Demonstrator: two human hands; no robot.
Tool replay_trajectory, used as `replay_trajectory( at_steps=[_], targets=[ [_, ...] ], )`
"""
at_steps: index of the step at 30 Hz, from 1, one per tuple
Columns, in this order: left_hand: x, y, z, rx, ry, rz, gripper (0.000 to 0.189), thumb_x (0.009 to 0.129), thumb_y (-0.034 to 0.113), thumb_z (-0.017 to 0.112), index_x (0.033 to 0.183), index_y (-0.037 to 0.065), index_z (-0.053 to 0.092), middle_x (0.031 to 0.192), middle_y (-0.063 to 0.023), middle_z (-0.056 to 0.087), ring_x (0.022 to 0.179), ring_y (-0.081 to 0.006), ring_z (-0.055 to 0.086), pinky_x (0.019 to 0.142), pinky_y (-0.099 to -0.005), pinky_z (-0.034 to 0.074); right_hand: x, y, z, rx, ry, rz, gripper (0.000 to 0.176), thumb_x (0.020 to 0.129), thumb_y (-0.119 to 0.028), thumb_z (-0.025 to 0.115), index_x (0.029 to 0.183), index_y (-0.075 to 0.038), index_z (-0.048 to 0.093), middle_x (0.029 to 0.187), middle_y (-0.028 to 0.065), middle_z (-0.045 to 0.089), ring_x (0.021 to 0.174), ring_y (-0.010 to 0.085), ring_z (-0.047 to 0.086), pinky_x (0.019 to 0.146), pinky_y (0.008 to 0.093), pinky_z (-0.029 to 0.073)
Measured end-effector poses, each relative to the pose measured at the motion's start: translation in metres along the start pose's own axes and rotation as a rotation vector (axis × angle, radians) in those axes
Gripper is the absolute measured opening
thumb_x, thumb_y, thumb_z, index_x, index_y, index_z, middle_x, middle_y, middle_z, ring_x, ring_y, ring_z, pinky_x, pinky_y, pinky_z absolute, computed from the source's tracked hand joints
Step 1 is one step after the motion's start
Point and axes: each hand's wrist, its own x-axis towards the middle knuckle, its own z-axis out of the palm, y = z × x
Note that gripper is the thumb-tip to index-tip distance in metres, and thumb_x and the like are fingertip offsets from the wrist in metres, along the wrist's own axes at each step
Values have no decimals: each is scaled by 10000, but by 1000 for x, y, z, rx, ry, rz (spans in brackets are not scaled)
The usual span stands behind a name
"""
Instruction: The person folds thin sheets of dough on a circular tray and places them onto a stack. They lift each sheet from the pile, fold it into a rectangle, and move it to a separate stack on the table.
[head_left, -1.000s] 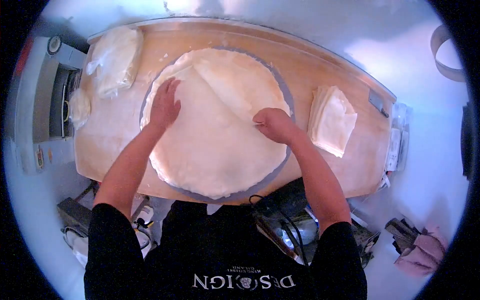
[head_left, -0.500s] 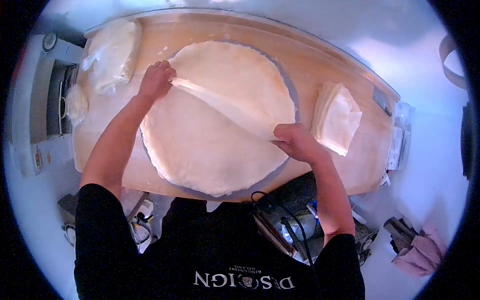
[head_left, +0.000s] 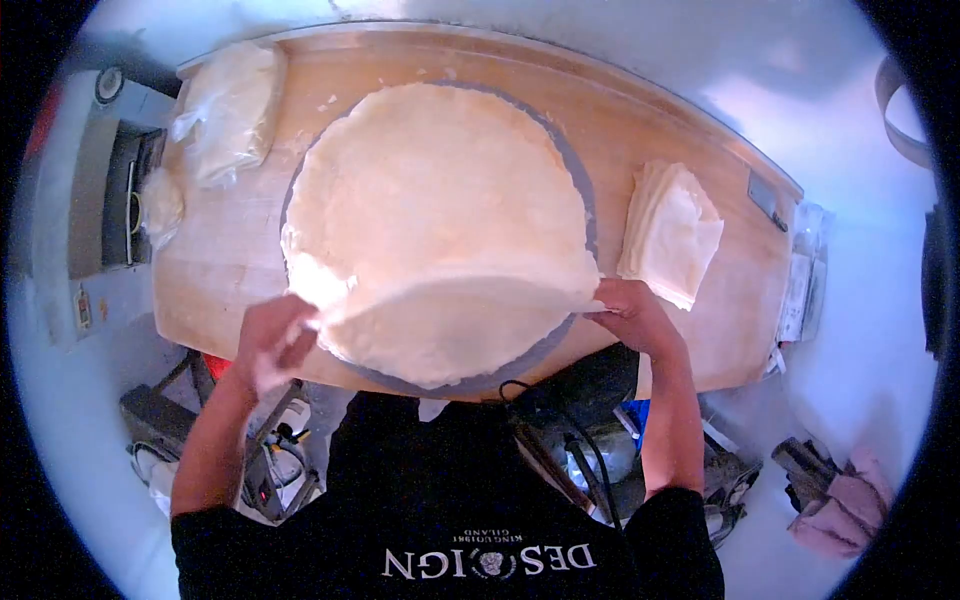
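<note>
A large round stack of thin, pale dough sheets [head_left: 440, 190] lies on a grey round mat [head_left: 590, 215], whose rim shows around it. The top dough sheet [head_left: 450, 285] has its near edge raised between my two hands, with a shadow under it. At the near left of the round, my left hand [head_left: 275, 338], slightly blurred, pinches the sheet's edge. On the near right side, my right hand [head_left: 638, 318] grips the other end of that edge between thumb and fingers.
A folded stack of dough sheets [head_left: 672, 232] lies on the right of the wooden table [head_left: 225, 265]. Plastic-wrapped dough sheets [head_left: 232, 110] and a smaller plastic bag [head_left: 160, 205] are on the left. A flat metal blade [head_left: 765, 198] lies near the right edge.
Both hands have moved: my left hand came far toward me, my right slightly toward me and right. The raised sheet edge swung from diagonal across the round to its near part.
</note>
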Motion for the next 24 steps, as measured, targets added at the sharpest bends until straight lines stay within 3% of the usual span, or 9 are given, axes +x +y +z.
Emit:
replay_trajectory(
  at_steps=[5,7,10,13,15,16,18,21,24],
  targets=[
    [-33,73,-20,-38,-42,26,330,636,-11,715,941,73,624,779,-95,637,655,-295,644,579,-371,498,-42,-22,-21,53,-54,33,283,710,9,746,985,3,677,894,148,683,817,297,640,764,340,510],
    [-37,97,-34,-84,-119,-105,318,615,6,704,917,84,646,755,-76,641,646,-280,645,568,-353,481,-58,-32,-23,90,-32,22,290,702,14,746,985,-7,685,898,140,693,820,286,651,762,337,515],
    [-42,118,-59,-205,-138,-223,235,607,49,720,835,80,672,729,-70,653,637,-268,644,570,-338,474,-79,-58,-34,126,-69,268,304,683,16,761,978,-15,695,909,127,705,843,254,672,766,330,523],
    [-47,133,-78,-256,-137,-274,179,612,76,744,781,69,684,716,-67,661,636,-238,651,575,-326,478,-99,-60,-51,83,-77,193,232,707,-120,744,906,-25,672,895,123,698,787,313,673,732,414,526],
    [-48,140,-86,-482,36,-318,145,652,90,750,777,59,684,713,-63,664,638,-204,654,579,-313,480,-109,-53,-66,-92,-58,-200,243,685,-210,804,844,-69,686,853,104,702,765,286,676,691,396,516],
    [-51,139,-97,-527,48,-294,126,693,70,738,786,50,655,714,-57,656,636,-179,633,580,-296,472,-112,-58,-71,-96,-59,-207,243,685,-210,804,844,-69,686,853,104,702,765,286,676,691,396,516],
    [-56,137,-108,-445,174,-362,142,701,54,732,805,52,636,731,-42,643,645,-162,613,588,-282,464,-120,-78,-84,-57,249,-221,210,670,-122,829,840,-63,720,840,99,714,792,254,700,733,341,536],
    [-38,123,-124,-250,467,-476,161,755,25,704,861,60,587,807,10,596,696,-95,549,626,-243,443,-82,-111,-118,143,140,-343,199,650,-116,827,779,-24,707,778,58,706,717,196,687,688,341,539],
    [2,108,-155,-302,431,-438,164,837,118,712,938,54,600,854,25,584,753,-60,535,677,-211,435,-65,-109,-134,350,337,-118,230,665,-79,819,834,5,687,811,78,708,699,189,683,689,338,555]
  ],
)
